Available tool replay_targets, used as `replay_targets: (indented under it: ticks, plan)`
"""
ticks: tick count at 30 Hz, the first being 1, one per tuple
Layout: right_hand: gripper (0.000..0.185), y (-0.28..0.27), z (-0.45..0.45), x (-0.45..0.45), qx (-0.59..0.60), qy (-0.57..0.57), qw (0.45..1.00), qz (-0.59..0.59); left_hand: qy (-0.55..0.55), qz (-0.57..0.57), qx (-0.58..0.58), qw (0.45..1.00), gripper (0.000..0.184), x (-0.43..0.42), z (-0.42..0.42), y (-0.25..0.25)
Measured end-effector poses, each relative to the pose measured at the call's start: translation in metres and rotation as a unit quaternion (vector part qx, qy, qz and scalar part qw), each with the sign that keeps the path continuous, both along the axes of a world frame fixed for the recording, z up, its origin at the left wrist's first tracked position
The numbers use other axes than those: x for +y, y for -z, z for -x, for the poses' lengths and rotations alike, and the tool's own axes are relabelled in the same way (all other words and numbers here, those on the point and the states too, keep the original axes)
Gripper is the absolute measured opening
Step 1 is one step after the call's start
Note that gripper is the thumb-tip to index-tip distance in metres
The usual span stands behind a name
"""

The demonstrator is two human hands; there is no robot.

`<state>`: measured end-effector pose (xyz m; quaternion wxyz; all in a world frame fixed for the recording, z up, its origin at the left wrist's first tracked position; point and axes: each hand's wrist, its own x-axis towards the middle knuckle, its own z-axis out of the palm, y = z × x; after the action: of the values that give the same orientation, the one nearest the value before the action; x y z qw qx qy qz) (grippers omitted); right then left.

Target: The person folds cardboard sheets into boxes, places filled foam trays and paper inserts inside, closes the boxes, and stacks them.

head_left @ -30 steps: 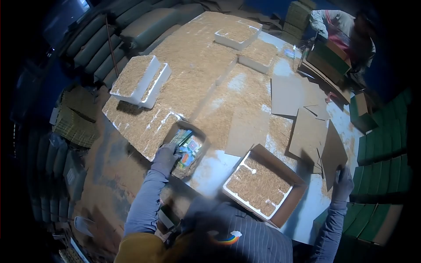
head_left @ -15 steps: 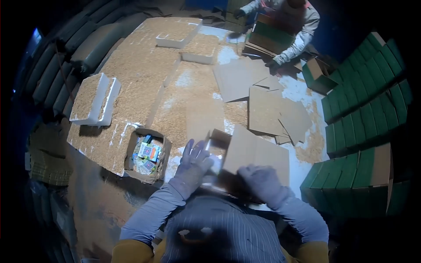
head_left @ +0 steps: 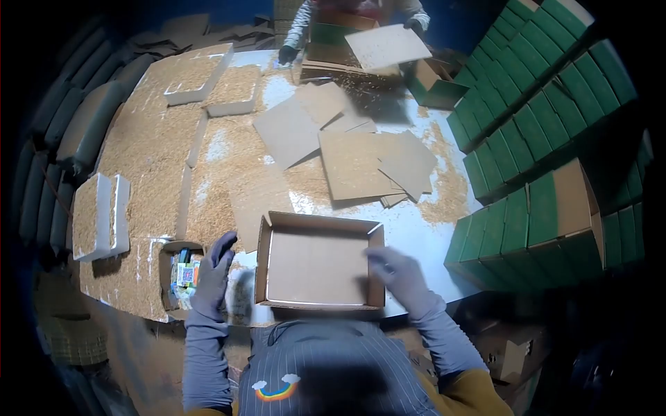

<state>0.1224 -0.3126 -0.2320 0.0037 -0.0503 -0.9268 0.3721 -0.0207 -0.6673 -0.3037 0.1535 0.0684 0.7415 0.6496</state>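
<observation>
An open cardboard box (head_left: 262, 267) lies before me at the table's near edge, with a flat cardboard sheet (head_left: 318, 267) covering its bottom. My left hand (head_left: 214, 281), gloved in grey, is apart from the box on its left, fingers stretched upward and holding nothing. At the box's right wall is my right hand (head_left: 404, 277), also gloved, its fingertips reaching over the rim. Those fingers look loosely bent, with no object between them. Beside my left hand sits a small carton (head_left: 166, 281) holding colourful printed packets (head_left: 186, 275).
Wood shavings (head_left: 149, 152) and white trays (head_left: 119, 215) cover the table's left. Loose cardboard sheets (head_left: 361, 163) lie beyond the box. Green boxes (head_left: 513, 215) are stacked at right. Across the table, a co-worker's gloved hand (head_left: 414, 28) holds a cardboard sheet (head_left: 388, 47).
The cardboard sheet under my right hand has gone from tilted to flat inside the box. My left hand has come out leftward. The co-worker has raised a sheet, with shavings falling. My view has shifted.
</observation>
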Motion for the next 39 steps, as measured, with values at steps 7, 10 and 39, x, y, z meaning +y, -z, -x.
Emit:
replay_targets:
  ticks: [7, 10, 39]
  plan:
    - [0.064, 0.174, -0.018, 0.032, -0.209, 0.171, 0.699, 0.662, 0.268, 0.152, -0.148, 0.94, 0.09, 0.017, -0.004, 0.124]
    - [0.076, 0.141, 0.007, -0.006, -0.186, 0.202, 0.902, 0.333, 0.227, 0.184, -0.079, 0.953, 0.085, 0.007, -0.004, 0.166]
    - [0.041, -0.209, -0.447, 0.259, 0.493, 0.58, 0.603, 0.24, 0.41, -0.187, -0.111, 0.886, 0.126, 0.646, -0.132, -0.149]
